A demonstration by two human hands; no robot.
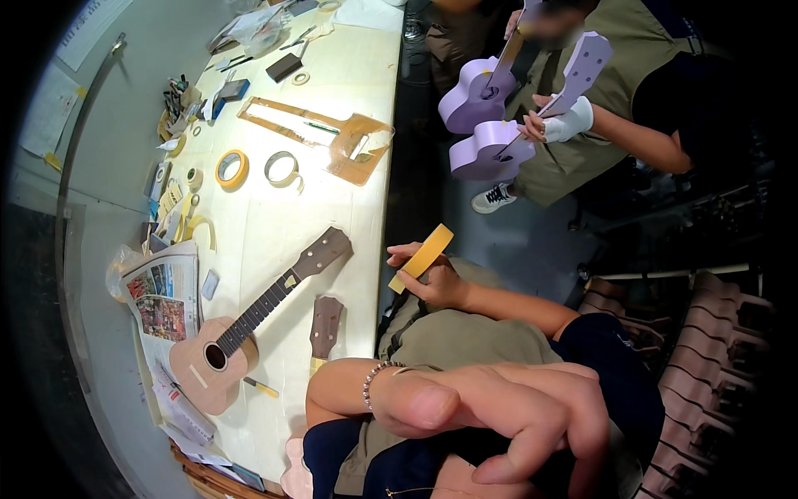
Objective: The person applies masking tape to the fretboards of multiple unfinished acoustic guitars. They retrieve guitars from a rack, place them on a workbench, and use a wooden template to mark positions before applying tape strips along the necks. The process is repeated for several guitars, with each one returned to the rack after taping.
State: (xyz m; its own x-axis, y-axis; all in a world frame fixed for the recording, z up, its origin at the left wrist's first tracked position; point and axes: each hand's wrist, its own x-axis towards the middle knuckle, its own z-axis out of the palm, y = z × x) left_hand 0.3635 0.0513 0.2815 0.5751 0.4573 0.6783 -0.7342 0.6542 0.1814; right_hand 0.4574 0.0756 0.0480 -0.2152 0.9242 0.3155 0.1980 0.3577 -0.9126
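Observation:
Close to the camera hangs my left hand, its thumb and half-bent fingers apart and nothing visible in them. A beaded bracelet circles that wrist. Farther up, beside the table's edge, my right hand grips a roll of yellow masking tape, thumb on its near side. On the table a bare-wood ukulele with a dark fretboard lies diagonally, a scrap of tape on its neck. Near my left forearm shows a second brown headstock; the forearm hides what lies below it.
Tape rolls, an amber template and newspaper lie on the pale table. Across from me another person holds two lavender ukuleles. Several pinkish wooden pieces stand in a rack at the right.

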